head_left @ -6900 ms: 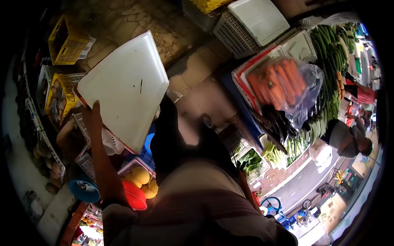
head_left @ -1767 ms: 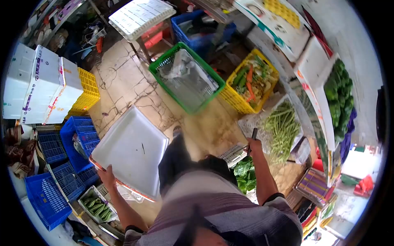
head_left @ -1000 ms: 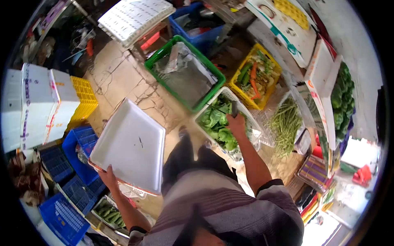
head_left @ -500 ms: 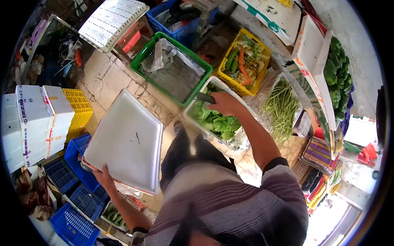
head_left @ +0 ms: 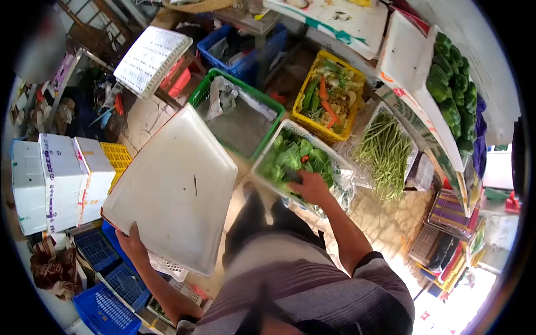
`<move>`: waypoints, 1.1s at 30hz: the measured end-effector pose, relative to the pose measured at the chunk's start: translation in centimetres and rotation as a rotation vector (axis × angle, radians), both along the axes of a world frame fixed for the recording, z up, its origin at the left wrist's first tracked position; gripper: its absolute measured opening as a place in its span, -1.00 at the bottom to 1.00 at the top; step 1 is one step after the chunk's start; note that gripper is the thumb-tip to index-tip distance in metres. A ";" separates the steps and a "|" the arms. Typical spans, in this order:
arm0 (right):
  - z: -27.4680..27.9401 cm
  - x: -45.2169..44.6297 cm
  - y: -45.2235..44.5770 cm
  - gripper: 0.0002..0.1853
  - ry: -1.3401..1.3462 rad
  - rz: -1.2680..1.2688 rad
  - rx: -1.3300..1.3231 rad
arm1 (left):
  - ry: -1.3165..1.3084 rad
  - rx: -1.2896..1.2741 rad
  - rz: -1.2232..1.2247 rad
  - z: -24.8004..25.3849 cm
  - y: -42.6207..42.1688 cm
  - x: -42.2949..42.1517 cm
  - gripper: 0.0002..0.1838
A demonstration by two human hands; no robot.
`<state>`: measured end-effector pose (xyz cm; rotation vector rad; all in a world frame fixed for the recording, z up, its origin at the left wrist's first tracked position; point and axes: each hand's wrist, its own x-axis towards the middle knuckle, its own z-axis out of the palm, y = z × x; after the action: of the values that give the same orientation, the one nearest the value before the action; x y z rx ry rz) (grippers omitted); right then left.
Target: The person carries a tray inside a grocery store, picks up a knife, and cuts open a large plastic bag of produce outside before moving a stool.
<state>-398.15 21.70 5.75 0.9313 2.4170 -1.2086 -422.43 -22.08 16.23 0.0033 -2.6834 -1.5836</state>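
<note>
My left hand is closed on the lower left edge of a large white foam tray, thumb over the rim. The tray is tilted, with a low raised rim and a thin dark streak on its face. My right hand is over a white basket of leafy greens. Its fingers are wrapped round a dark, blunt-ended object, blurred, so its kind is unclear. A small reddish-brown thing lies on the leaves.
Beyond the basket stand a green crate and a yellow crate of vegetable scraps. Long beans lie at right, below trays of green peppers. White foam boxes and blue crates are stacked at left.
My right hand has moved down with the dark object, from the basket's far rim to over the greens. The reddish-brown thing now shows. The foam tray has shifted slightly, its top corner overlapping the green crate.
</note>
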 end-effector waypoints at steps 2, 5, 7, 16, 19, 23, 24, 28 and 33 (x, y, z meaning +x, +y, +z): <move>-0.1 -0.2 -0.2 -0.56 0.024 0.203 0.065 | 0.021 0.001 -0.003 0.3 1.3 0.0 -0.53; 6.3 1.6 0.7 -0.58 0.136 0.104 0.090 | -0.013 0.111 -0.026 2.6 2.3 0.1 -0.44; 9.8 4.1 2.3 -0.59 0.136 -0.097 0.008 | -0.036 0.168 -0.013 4.8 2.6 -0.3 -0.39; 3.9 14.2 2.0 -0.56 0.042 -0.314 -0.001 | -0.010 0.532 0.072 13.7 7.1 1.4 -0.38; 2.7 16.3 1.5 -0.53 0.071 -0.352 0.028 | 0.092 0.606 -0.039 17.5 8.4 0.8 -0.47; 2.4 18.7 1.6 -0.51 0.058 -0.428 0.033 | 0.152 0.702 -0.172 23.5 14.1 -0.1 -0.52; 1.8 19.5 1.4 -0.50 0.073 -0.442 0.053 | 0.143 0.739 -0.274 24.8 15.5 -0.9 -0.54; 0.5 21.7 0.7 -0.48 0.146 -0.497 0.059 | 0.132 0.979 -0.413 27.7 22.9 -5.9 -0.57; -1.4 23.9 -1.6 -0.48 0.201 -0.605 0.054 | 0.285 1.111 -0.521 32.2 36.1 -7.1 -0.56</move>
<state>-374.24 20.12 4.33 1.7161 2.4008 -1.4883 -429.54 13.99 48.42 -0.8473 -1.3516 -2.7042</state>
